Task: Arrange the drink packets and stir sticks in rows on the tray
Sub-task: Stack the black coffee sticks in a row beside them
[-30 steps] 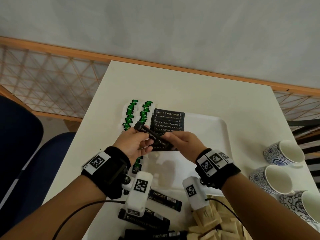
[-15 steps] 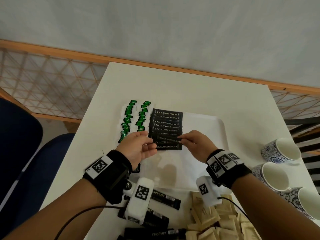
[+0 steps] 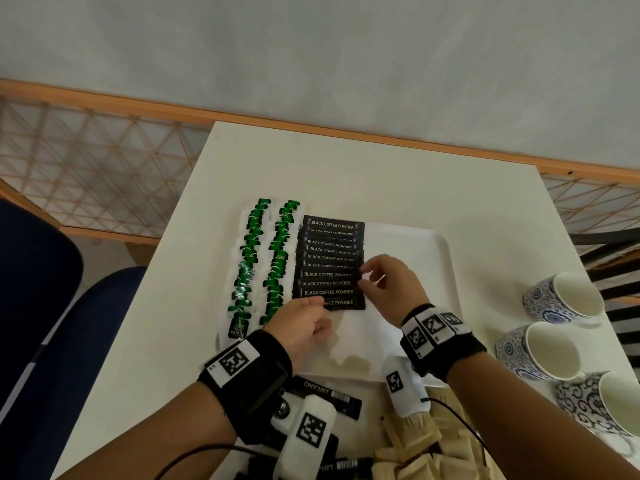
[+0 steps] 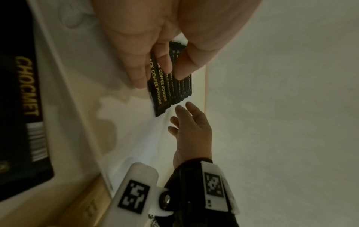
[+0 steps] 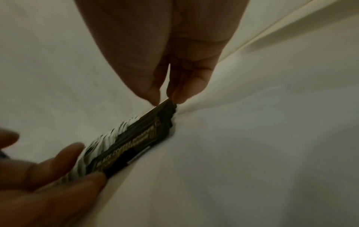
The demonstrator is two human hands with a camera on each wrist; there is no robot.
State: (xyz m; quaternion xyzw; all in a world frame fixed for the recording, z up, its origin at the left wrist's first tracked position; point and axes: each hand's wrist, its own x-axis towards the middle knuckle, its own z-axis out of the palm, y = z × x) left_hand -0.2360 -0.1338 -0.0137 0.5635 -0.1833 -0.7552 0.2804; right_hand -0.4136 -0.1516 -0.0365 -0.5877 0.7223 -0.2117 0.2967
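Roughly halfway, I'd say: on the white tray (image 3: 422, 244) a column of black coffee packets (image 3: 329, 261) already lies overlapped like shingles, and just left of it two columns of green-and-white sachets (image 3: 263, 261) run down the tray's left side. Both hands are squaring up the nearest packet (image 3: 341, 303) at the column's end. The left hand (image 3: 304, 327) has a released grip, its straight fingers pressing the packet's left end flat, while the right hand (image 3: 388, 285) pinches the right-hand edges of the lower packets between thumb and fingertip, as the right wrist view shows. Behind both grips, towards the person, much remains unsorted on the bench (image 3: 346, 161): loose black Chocmet packets (image 3: 329, 398) and a heap of tan paper-wrapped pieces (image 3: 426, 455), which may be the stir sticks, though I cannot tell. Beyond the right grip most of the tray lies bare, and three patterned cups (image 3: 561, 299) stand well apart
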